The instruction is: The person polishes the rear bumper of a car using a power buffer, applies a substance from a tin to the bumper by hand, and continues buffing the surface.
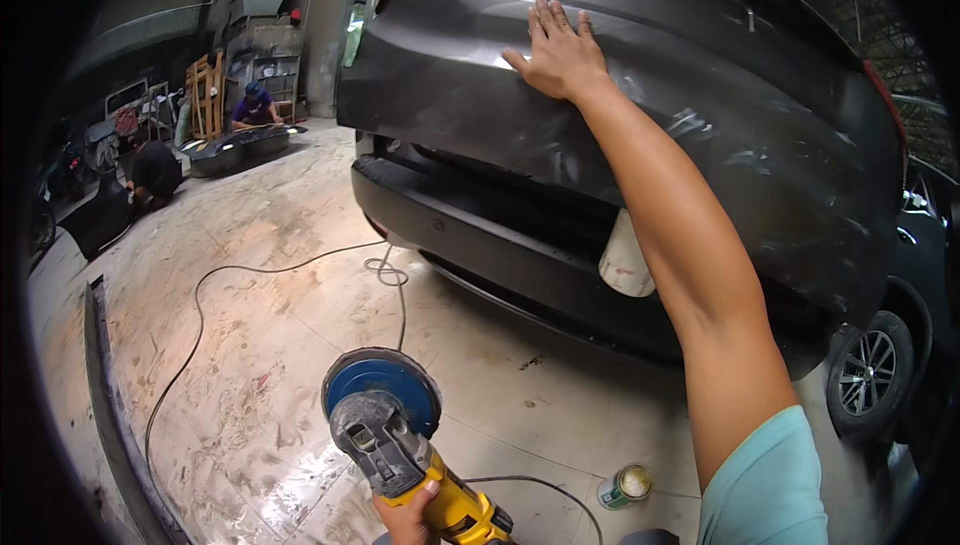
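Note:
My left hand grips a yellow and black corded rotary polisher near its head. The polisher's round pad with a blue backing plate is raised in front of me, away from the car. With fingers spread, my right hand rests palm-down on the dark grey tailgate, holding nothing. Whitish smears mark the tailgate to the right of that hand. Below it runs the rear bumper, with a gap between the two. A pale cylindrical container stands on the bumper, partly hidden by my right forearm.
An open tin with pale yellowish contents stands on the floor. A black power cord loops across the floor. Two people crouch at the far left by loose body panels. Another dark vehicle's wheel is at right.

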Available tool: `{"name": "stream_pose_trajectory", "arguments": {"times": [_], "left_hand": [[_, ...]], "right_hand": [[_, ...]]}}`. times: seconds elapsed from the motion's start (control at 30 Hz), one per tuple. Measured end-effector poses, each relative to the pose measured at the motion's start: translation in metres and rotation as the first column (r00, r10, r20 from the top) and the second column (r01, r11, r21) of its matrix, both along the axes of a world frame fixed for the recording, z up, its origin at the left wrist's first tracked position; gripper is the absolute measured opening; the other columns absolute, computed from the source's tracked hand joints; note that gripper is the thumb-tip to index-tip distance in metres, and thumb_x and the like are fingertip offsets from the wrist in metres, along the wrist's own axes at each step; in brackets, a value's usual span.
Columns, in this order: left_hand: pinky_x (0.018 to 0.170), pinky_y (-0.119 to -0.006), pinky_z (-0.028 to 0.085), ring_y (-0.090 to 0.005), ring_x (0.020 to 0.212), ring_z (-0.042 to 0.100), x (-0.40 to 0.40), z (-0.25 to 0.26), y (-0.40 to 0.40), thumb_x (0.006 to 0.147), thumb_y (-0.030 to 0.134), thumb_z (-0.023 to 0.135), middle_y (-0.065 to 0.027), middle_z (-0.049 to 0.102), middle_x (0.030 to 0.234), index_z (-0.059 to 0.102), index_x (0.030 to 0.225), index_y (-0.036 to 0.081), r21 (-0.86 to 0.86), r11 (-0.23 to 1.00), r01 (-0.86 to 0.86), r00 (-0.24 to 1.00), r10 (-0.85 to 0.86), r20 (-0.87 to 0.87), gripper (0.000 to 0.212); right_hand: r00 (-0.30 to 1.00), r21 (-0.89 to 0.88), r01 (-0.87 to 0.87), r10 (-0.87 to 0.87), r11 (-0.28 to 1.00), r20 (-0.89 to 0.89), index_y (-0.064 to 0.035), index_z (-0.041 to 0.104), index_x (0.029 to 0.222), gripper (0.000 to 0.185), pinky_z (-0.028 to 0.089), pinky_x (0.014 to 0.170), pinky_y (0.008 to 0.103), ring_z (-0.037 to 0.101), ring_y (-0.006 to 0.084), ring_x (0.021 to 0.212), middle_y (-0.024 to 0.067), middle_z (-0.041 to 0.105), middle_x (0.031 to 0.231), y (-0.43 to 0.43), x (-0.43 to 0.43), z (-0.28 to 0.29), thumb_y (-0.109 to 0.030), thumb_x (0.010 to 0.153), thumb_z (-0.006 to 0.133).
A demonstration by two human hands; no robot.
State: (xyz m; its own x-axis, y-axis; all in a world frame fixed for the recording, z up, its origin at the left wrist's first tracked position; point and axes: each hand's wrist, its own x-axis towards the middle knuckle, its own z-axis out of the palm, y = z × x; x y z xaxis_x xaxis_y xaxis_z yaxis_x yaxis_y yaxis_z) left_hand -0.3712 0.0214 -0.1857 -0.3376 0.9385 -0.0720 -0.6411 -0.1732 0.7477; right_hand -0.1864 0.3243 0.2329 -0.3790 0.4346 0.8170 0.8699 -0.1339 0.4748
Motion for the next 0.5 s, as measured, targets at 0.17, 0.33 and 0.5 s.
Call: {"name": "stream_pose_trajectory", "arguments": {"times": [0.17, 0.33, 0.5], "left_hand": [[0.081, -0.035, 0.053, -0.0233, 0.086, 0.065, -0.003, -0.005, 0.004, 0.066, 0.013, 0.074, -0.0116, 0.064, 0.099, 0.054, 0.115, -0.001, 0.041, 0.996, -0.082, 0.997, 0.082, -0.001, 0.056], [0.090, -0.037, 0.049, -0.0266, 0.100, 0.063, -0.006, 0.026, -0.002, 0.069, 0.007, 0.074, -0.0152, 0.063, 0.112, 0.056, 0.120, -0.006, 0.013, 1.000, -0.002, 1.000, 0.003, -0.024, 0.055], [0.094, -0.038, 0.047, -0.0283, 0.104, 0.062, -0.008, 0.000, 0.002, 0.069, 0.009, 0.075, -0.0140, 0.063, 0.115, 0.052, 0.125, -0.005, 0.032, 0.999, -0.043, 0.990, 0.047, -0.133, 0.062]], "right_hand": [[0.896, -0.388, 0.045, 0.135, 0.921, 0.423, 0.0008, 0.030, 0.144, 0.082, 0.014, 0.115, 0.0529, 0.021, 0.0286, 0.143, 0.0158, 0.029, 0.151, -0.016, -0.032, -0.101, -0.061, 0.090, 0.039], [0.990, 0.057, -0.141, 0.140, 0.988, 0.013, 0.0008, 0.029, 0.145, 0.082, 0.008, 0.116, 0.0522, 0.012, 0.0300, 0.145, 0.0158, 0.023, 0.154, -0.035, 0.044, -0.172, -0.053, 0.087, 0.050], [0.971, -0.327, -0.217, 0.239, 0.920, 0.028, 0.0009, 0.023, 0.147, 0.086, 0.005, 0.114, 0.0554, 0.004, 0.0315, 0.147, 0.0172, 0.007, 0.158, -0.116, 0.097, -0.218, -0.052, 0.086, 0.054]]}}
